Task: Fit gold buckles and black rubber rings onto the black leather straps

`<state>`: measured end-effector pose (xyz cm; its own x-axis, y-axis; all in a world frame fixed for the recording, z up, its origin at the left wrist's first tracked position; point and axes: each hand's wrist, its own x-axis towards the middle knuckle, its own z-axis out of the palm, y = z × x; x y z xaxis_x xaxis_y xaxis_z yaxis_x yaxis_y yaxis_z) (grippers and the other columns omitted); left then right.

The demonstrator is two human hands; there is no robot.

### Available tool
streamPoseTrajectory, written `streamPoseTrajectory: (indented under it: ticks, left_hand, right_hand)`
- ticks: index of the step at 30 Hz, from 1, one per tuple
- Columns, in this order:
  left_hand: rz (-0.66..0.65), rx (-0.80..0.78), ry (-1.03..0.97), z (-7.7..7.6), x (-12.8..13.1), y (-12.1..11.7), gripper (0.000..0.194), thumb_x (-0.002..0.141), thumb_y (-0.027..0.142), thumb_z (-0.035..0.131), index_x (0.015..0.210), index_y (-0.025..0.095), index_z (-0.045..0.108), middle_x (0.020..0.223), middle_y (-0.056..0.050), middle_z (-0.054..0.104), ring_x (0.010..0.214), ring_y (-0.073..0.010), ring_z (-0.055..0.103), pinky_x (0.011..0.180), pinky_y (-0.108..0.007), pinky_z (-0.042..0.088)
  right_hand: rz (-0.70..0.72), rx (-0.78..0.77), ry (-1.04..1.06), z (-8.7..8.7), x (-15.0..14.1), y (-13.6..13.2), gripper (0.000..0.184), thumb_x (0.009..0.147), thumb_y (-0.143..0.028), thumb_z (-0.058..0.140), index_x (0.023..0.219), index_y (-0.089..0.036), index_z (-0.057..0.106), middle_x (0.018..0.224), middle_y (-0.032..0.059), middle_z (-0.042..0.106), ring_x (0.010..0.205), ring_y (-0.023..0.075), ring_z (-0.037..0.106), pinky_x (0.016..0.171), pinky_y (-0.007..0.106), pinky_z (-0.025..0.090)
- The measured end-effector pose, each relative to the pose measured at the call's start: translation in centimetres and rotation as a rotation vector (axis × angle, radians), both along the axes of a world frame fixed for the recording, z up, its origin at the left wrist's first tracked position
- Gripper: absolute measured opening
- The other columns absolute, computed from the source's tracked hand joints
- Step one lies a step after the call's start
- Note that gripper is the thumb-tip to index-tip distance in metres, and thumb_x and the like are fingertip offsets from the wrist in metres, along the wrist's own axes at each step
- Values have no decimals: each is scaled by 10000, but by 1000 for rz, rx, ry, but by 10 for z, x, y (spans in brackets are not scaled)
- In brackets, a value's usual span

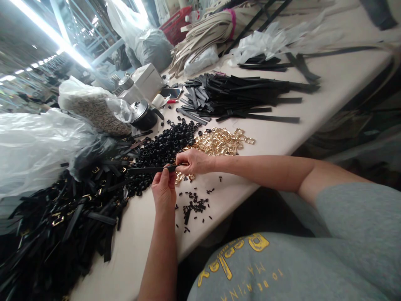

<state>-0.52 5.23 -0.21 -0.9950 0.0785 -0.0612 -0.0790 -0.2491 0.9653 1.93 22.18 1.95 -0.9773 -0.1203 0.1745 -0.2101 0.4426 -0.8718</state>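
A flat black strap (145,170) is stretched out sideways between my hands. My left hand (163,188) pinches it near its right end, thumb on top. Closed around that same end is my right hand (196,162); whatever lies under its fingers is hidden. Below the strap spreads a heap of small black loops (163,144). Just behind my right hand lies a pile of gold buckles (222,141), and a few more show beneath it. Small black bits (196,205) are scattered on the table to the right of my left forearm.
Many black straps with gold buckles (78,213) are heaped at the left. Loose black straps (238,94) lie farther back. A dark lidded pot (144,113), a phone (171,93), a white box (147,79) and plastic bags (94,108) stand behind. The table edge (219,217) runs close to me.
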Motion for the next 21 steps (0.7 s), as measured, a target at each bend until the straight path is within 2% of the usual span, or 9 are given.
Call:
streamPoseTrajectory:
  ticks: [7, 10, 13, 16, 19, 21]
  left_hand:
    - [16, -94, 90, 5, 12, 10, 380, 644, 424, 838, 920, 176, 758, 861, -44, 740, 658, -106, 665, 680, -225, 530]
    - [19, -121, 106, 4, 12, 11, 375, 658, 422, 831, 935, 178, 768, 859, -49, 740, 671, -110, 660, 666, -219, 516]
    - [11, -143, 72, 3, 15, 11, 416, 688, 481, 798, 969, 175, 771, 831, -52, 731, 621, -93, 622, 590, -198, 475]
    - [-46, -185, 34, 5, 17, 13, 450, 722, 527, 754, 986, 163, 775, 731, -44, 704, 544, -87, 559, 537, -212, 436]
    - [-140, -109, 51, 10, 14, 15, 390, 734, 488, 753, 987, 193, 782, 852, -63, 729, 601, -110, 573, 581, -249, 450]
    - [-135, -100, 82, 14, 13, 16, 343, 739, 475, 750, 948, 206, 792, 863, -79, 731, 598, -128, 572, 583, -279, 457]
  right_hand:
    - [-59, 64, -9, 3, 1, 0, 78, 782, -202, 620, 751, -139, 653, 593, -39, 534, 555, 62, 407, 546, 211, 265]
    - [-36, 52, -20, 4, 2, 2, 80, 790, -200, 626, 751, -134, 649, 613, -28, 556, 566, 61, 424, 557, 210, 283]
    - [49, -48, -32, 5, 5, 1, 109, 827, -214, 596, 781, -131, 649, 627, -17, 582, 554, 63, 463, 544, 210, 327]
    - [139, -205, -63, -3, 7, 1, 223, 862, -336, 578, 885, -135, 673, 617, 0, 590, 513, 91, 504, 486, 239, 390]
    - [213, -369, -127, -18, -2, 3, 285, 847, -387, 596, 1008, -169, 686, 619, 29, 615, 481, 141, 531, 428, 303, 442]
    - [240, -414, -145, -25, -7, 4, 301, 827, -409, 628, 1032, -197, 686, 624, 36, 629, 494, 171, 554, 422, 337, 471]
